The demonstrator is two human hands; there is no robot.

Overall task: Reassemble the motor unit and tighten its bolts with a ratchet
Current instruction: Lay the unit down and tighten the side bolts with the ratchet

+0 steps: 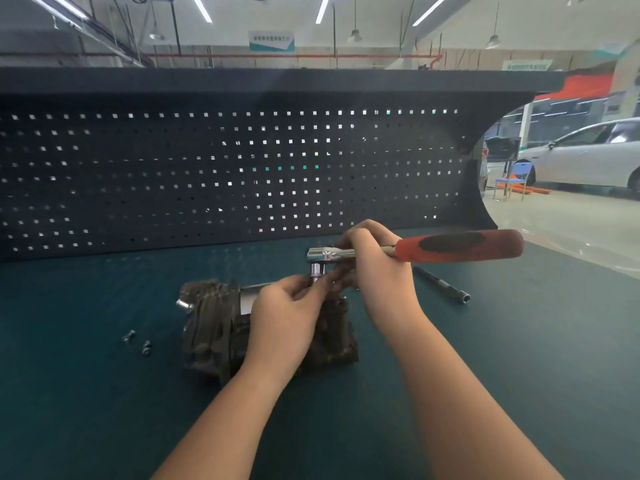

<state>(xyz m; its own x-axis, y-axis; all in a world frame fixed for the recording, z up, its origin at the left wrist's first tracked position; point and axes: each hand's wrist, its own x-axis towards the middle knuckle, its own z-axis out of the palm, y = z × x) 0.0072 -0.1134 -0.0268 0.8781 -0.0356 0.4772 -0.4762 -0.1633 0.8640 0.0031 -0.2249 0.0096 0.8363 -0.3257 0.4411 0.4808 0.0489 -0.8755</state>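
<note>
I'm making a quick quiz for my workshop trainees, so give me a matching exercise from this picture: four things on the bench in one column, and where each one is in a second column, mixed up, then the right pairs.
Things:
1. ratchet
2. loose bolts
3. extension bar
4. motor unit

Places:
A. lying on the mat right of the right hand
B. lying on the mat left of the motor unit
C. held above the motor unit, red handle pointing right
D. standing on the mat under the left hand

Pairs: 1-C, 2-B, 3-A, 4-D

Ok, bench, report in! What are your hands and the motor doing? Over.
Right hand grips ratchet shank. Left hand pinches socket atop motor unit. Two loose bolts left; nothing blocking.
</note>
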